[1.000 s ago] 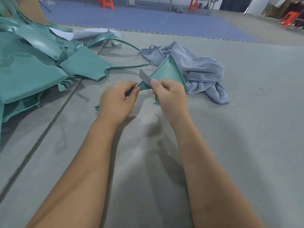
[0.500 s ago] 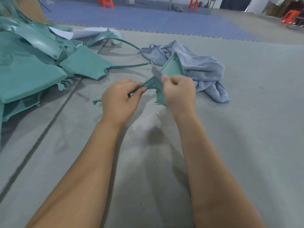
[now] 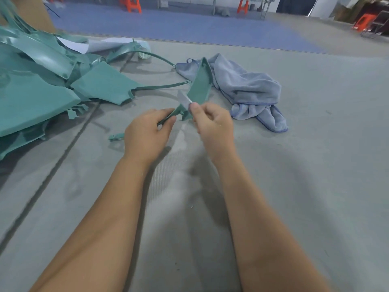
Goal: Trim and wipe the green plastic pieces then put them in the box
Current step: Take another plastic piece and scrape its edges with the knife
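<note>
A triangular green plastic piece [image 3: 200,85] is held up over the grey mat, its point toward the far side. My left hand [image 3: 147,131] grips its lower end, fingers curled round a narrow green strip. My right hand [image 3: 212,123] pinches a small grey blade [image 3: 184,100] that lies against the piece's lower edge. A pale blue cloth [image 3: 248,91] is crumpled on the mat just behind the piece. No box is in view.
A heap of large green plastic pieces [image 3: 42,81] fills the left side, with thin curved strips [image 3: 160,86] reaching toward the cloth. A small green offcut [image 3: 116,137] lies left of my left hand. Orange stools [image 3: 130,4] stand far back.
The green piece has turned, so I now see it more edge-on and standing taller. My right hand has slid the blade right and slightly away along the piece's edge.
</note>
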`<state>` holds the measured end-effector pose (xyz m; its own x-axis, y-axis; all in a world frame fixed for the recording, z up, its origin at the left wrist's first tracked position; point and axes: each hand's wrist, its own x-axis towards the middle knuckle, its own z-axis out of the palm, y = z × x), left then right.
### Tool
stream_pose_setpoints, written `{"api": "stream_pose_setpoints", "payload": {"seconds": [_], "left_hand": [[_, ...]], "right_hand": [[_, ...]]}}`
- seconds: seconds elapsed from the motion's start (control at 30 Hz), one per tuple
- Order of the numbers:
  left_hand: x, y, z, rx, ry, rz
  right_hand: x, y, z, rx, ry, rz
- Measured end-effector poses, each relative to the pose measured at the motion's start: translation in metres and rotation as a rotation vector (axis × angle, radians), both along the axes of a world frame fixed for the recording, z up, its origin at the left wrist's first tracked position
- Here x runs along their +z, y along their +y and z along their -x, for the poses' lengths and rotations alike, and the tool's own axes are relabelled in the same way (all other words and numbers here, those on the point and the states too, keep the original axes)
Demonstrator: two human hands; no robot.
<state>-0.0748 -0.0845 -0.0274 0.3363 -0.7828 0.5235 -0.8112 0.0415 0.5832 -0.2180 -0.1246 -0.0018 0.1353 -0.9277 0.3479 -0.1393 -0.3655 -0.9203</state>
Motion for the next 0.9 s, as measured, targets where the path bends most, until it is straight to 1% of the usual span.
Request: {"api": "stream_pose_setpoints", "payload": {"seconds": [0.07,0.13,0.2,0.3,0.43,0.67,0.83,0.9], "left_hand": [[0.000,0.000,0.000,0.001,-0.021,-0.019],[-0.001,0.000,0.000,0.006,-0.025,-0.029],[-0.001,-0.001,0.001,0.002,-0.025,-0.035],[-0.001,-0.001,0.002,-0.029,-0.002,-0.033],[-0.001,-0.002,0.003,-0.035,0.037,-0.029],[-0.002,-0.001,0.004,-0.028,0.098,-0.040],[-0.004,-0.001,0.003,-0.024,0.100,-0.040],[-0.004,-0.002,0.002,-0.022,0.104,-0.041]], "right_hand": [[-0.002,0.002,-0.003,0.011,0.074,0.053],[-0.003,0.002,-0.003,-0.018,0.203,0.096],[-0.001,0.001,0.000,-0.073,0.326,0.092],[0.002,-0.003,0.005,-0.106,0.373,0.061],[0.004,-0.005,0.004,-0.116,0.367,0.057],[0.002,-0.006,0.002,-0.082,0.288,0.039],[0.002,-0.009,0.002,-0.061,0.145,0.025],[0.002,-0.011,0.001,-0.049,0.128,0.043]]}}
